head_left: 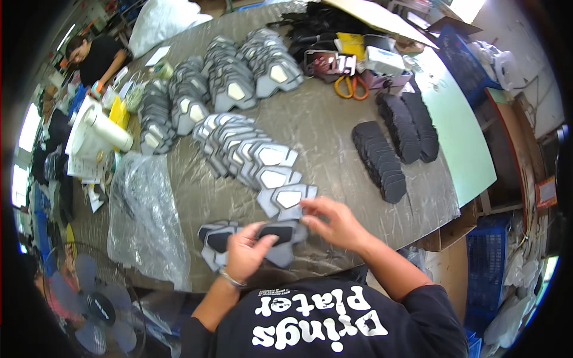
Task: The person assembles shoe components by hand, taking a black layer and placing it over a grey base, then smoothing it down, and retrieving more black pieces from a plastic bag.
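With our left hand (245,253), we hold a grey, angular sheet piece with a black centre patch (279,256), thumb pressed on its face, fingers nearly closed. We keep the piece above the table edge, close to the body. Our right hand (337,224) is half open beside the front grey piece with a white centre patch (290,198); we cannot tell whether it grips anything. Beyond, we have an overlapping row of white-patched grey pieces (276,156) on the brown, film-covered table (325,137).
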The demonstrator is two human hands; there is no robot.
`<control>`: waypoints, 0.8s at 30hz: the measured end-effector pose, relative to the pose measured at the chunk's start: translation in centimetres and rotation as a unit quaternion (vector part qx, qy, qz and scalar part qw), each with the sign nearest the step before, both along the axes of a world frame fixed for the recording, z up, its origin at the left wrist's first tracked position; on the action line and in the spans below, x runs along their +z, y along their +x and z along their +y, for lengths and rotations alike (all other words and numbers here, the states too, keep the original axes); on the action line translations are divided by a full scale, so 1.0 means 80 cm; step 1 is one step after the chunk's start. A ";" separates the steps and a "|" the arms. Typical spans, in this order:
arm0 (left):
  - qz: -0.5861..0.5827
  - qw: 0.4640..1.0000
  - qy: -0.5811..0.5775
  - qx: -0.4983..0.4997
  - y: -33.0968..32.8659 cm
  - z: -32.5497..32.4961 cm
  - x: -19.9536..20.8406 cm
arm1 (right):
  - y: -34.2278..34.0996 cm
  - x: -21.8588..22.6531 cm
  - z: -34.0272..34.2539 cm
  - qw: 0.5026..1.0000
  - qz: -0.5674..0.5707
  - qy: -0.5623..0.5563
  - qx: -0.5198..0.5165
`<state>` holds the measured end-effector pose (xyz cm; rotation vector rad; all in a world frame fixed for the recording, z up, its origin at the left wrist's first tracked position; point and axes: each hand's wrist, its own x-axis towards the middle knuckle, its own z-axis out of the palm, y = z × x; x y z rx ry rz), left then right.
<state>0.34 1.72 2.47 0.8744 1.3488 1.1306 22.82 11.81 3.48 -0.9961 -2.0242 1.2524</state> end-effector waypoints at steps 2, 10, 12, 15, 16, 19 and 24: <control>0.045 0.999 0.017 0.015 -0.055 -0.010 0.008 | -0.006 -0.015 0.020 0.983 -0.109 0.126 -0.080; 0.601 0.799 -0.007 0.016 -0.077 -0.038 0.022 | -0.009 -0.013 0.058 0.974 -0.223 -0.003 -0.032; 0.641 0.752 0.153 0.000 -0.052 -0.023 0.018 | 0.002 -0.017 0.063 0.981 -0.189 -0.037 -0.025; 0.519 0.820 0.213 -0.111 -0.009 0.002 0.000 | 0.027 -0.013 0.063 0.983 -0.173 -0.061 0.001; 0.508 0.818 0.224 -0.147 0.006 0.012 -0.008 | 0.033 -0.010 0.063 0.981 -0.183 -0.057 0.026; 0.514 0.792 0.249 -0.215 0.047 0.031 -0.025 | 0.052 -0.002 0.077 0.971 -0.230 0.034 -0.051; 0.513 0.772 0.273 -0.258 0.078 0.041 -0.040 | 0.085 -0.006 0.166 0.873 -0.296 0.284 -0.263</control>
